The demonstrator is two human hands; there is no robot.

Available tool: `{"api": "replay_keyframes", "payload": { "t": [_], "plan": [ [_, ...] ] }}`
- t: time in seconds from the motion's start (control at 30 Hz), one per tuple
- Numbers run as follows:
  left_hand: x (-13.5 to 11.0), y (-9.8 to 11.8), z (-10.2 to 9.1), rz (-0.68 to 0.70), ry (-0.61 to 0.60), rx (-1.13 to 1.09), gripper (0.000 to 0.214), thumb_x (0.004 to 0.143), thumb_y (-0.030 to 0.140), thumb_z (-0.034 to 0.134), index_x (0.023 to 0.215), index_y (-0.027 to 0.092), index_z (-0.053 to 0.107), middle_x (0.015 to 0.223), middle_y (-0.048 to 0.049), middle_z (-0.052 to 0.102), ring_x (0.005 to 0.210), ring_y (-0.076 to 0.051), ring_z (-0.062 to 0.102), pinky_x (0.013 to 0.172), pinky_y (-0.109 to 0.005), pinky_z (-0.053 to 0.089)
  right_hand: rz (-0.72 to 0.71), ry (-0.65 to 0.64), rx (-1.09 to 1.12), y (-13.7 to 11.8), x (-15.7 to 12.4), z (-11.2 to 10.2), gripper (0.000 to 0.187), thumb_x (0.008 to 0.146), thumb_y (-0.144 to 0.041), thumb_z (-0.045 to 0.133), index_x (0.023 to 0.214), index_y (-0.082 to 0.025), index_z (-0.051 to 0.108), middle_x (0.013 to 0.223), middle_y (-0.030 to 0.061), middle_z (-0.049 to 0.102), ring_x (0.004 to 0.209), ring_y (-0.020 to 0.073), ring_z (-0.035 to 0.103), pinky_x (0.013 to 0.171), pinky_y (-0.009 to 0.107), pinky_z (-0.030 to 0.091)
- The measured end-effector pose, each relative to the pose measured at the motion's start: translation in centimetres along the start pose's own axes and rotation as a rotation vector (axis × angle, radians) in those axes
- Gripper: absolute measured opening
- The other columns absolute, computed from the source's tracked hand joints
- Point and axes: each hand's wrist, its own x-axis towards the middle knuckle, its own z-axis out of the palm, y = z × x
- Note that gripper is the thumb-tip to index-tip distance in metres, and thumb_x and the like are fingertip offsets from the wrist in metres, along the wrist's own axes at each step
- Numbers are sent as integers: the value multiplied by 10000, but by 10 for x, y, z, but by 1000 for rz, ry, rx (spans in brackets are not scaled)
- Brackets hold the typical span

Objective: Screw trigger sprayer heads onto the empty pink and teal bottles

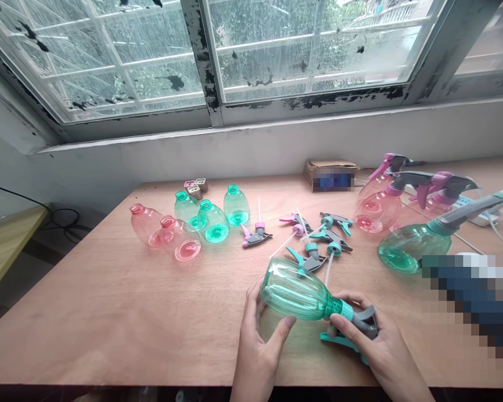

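A ribbed, clear-green spray bottle is held aslant over the near part of the desk, its base away to the left and its neck to the right. The base end is cradled by the left grip, partly open, with the fingers curled behind and the thumb set at the near side. The right grip is closed around the grey-and-teal trigger sprayer head, whose teal collar is met by the bottle's neck; how far the threads are engaged cannot be told. At this joint, the collar is best kept square to the neck and turned alone, while the body is steadied without being squeezed, as the thin plastic would probably give. Loose trigger heads are strewn just beyond the bottle, so its base is best swung clear of them
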Motion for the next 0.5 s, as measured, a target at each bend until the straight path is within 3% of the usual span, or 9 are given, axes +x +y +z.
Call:
{"api": "replay_keyframes", "payload": {
  "t": [0.5],
  "plan": [
    [-1, 3, 1, -15, 7, 17, 589, 898, 371, 781, 1441, 278, 572, 1409, -96, 699, 1378, -344, 610, 1186, -494, 442, 8, 8, -17, -3, 0, 1, 414, 843, -534, 850, 1081, -221, 719, 736, -5, 762, 686, 212, 731, 702, 320, 655]
  ]
}}
